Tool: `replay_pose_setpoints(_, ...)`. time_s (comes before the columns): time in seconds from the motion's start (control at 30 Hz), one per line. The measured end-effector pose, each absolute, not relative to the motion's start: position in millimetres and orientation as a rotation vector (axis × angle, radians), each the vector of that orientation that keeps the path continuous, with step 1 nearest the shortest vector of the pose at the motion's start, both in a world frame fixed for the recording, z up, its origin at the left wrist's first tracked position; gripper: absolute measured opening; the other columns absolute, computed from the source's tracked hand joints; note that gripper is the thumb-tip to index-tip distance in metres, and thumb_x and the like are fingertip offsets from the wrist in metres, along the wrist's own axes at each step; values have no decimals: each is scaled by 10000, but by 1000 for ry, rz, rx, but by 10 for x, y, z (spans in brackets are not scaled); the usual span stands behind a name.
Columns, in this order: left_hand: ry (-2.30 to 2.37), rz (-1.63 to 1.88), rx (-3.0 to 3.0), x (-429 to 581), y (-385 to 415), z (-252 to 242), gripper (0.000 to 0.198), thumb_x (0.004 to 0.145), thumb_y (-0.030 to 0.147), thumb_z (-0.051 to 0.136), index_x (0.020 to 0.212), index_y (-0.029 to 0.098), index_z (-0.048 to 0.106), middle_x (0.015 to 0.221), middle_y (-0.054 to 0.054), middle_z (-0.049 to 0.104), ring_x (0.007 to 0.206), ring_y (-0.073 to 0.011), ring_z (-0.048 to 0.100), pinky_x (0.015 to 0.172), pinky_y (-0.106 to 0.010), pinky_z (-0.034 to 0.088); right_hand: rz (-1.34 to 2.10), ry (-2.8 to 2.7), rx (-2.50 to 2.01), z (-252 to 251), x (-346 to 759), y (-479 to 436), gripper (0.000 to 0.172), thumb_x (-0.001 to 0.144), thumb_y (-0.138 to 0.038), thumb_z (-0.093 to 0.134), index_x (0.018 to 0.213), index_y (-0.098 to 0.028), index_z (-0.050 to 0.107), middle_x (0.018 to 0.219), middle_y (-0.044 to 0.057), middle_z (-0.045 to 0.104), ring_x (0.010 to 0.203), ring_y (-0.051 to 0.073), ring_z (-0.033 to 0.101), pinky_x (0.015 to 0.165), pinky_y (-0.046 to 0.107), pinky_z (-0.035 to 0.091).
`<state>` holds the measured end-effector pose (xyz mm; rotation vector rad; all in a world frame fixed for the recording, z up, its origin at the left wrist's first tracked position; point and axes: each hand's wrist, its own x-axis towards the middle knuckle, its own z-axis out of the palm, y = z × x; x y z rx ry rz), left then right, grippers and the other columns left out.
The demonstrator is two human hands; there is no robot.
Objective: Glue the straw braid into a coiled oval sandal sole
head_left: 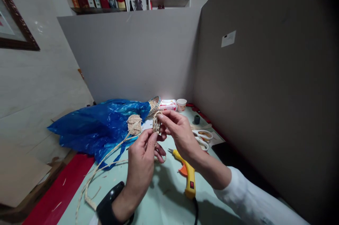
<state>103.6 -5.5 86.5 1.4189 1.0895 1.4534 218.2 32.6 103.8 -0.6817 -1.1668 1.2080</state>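
A small coiled piece of braided straw cord (156,122) is held up between my two hands above the table. My left hand (144,151) pinches its lower edge, with a strand of the cord running by the lower fingers. My right hand (178,131) grips the coil's upper right side between thumb and fingers. Loose straw cord (106,156) trails from the hands to the left and down over the tabletop. Behind the left hand sits a ball of straw cord (134,124). Beneath my right forearm lies a yellow hot glue gun (190,179), its nozzle pointing away.
A blue plastic bag (100,122) spreads over the back left. White-handled scissors (203,136) lie right of my hand, near a small dark spool-like object (196,119). A paper cup (181,104) stands at the back. Grey panels (132,52) enclose the table behind and on the right.
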Motion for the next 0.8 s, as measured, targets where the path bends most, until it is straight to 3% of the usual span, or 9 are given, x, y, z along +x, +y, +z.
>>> replay_pose_setpoints(0.4, 1062, 1458, 1320, 902, -26, 813, 167, 859, 306, 628, 782, 158, 628, 669, 29, 646, 464, -90, 590, 416, -187, 496, 1249, -1202, -685, 1041, 2056, 295, 192, 822, -377, 670, 798, -202, 594, 612, -63, 531, 449, 75, 470, 458, 228, 391)
replay_pose_setpoints(0.63, 1073, 1462, 1199, 741, -7, 781, 201, 839, 337, 659, 803, 141, 629, 738, -5, 692, 488, -97, 595, 420, -201, 492, 1262, -1256, -795, 1039, 2130, 372, 282, 845, -455, 649, 893, -177, 647, 919, 48, 641, 680, 141, 596, 451, 221, 431)
replay_pose_setpoints(0.8, 1097, 1517, 1131, 518, 22, 741, 217, 825, 347, 678, 823, 133, 645, 749, -23, 711, 514, -97, 596, 456, -199, 497, 1195, -1295, -970, 934, 2329, 546, 300, 960, -425, 518, 995, -153, 637, 973, 78, 662, 723, 142, 603, 487, 220, 456)
